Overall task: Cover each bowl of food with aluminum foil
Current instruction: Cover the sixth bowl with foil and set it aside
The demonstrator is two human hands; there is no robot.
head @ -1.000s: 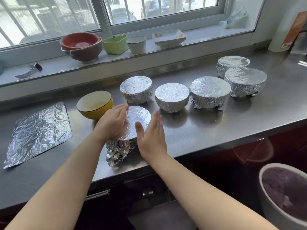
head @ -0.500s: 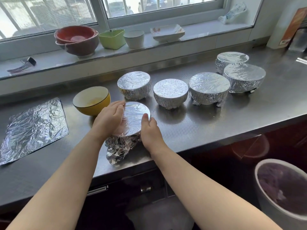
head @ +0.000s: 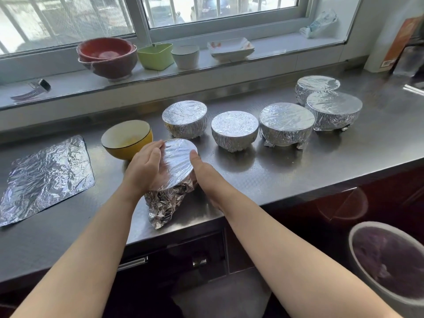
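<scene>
Six bowls on the steel counter (head: 298, 180) already wear foil, and one, the yellow bowl (head: 127, 140), stands open just left of the foil-covered bowl being wrapped (head: 179, 161). Taking that bowl as the landmark: a flat spare foil sheet (head: 47, 177) lies well to its left, and the finished ones lie behind and to its right — the nearest wrapped bowl (head: 184, 121) just behind, the second wrapped bowl (head: 234, 130) and third wrapped bowl (head: 286, 125) further right, then two more far right.

A long crumpled tail of loose foil (head: 164, 206) hangs off its near side toward the counter's front edge. That tail is the main hazard, I judge: if it is tugged rather than folded under, the thin sheet could tear at the rim or pull the smooth top slack and expose the food. It could also snag a forearm and drag the bowl toward the edge.

The left hand (head: 146, 167) curls round the bowl's left rim, fingers wrapped over the foil; the right hand (head: 202, 171) presses its right side with the thumb on the rim. Its other fingers are hidden below, so how they lie I cannot tell. Squeezing hard from both sides might tip the bowl, which looks tilted toward the viewer, and spill inside the wrap.

An elbow swung left could knock the uncovered yellow bowl.
</scene>
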